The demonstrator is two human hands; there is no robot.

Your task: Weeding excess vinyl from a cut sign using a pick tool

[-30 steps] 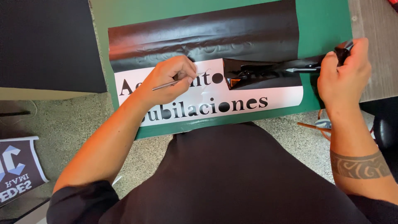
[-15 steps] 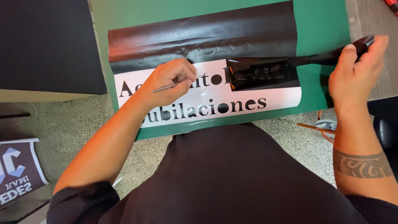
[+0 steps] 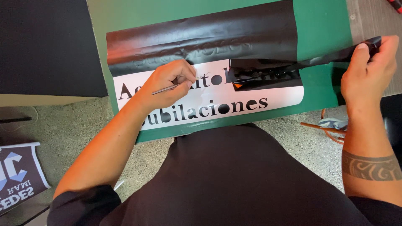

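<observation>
A glossy black vinyl sheet (image 3: 201,37) with cut lettering lies on a green cutting mat (image 3: 322,25), its white backing paper (image 3: 276,94) showing where the excess is stripped. The right hand (image 3: 368,71), out at the right edge, is pinched tight on a peeled black vinyl strip (image 3: 326,56), pulling it taut and low so it lifts cleanly. The left hand (image 3: 169,83) presses on the letters mid-sheet, fingers closed round a thin metal weeding tool (image 3: 167,88), probably to keep letters down. No containers are in view
</observation>
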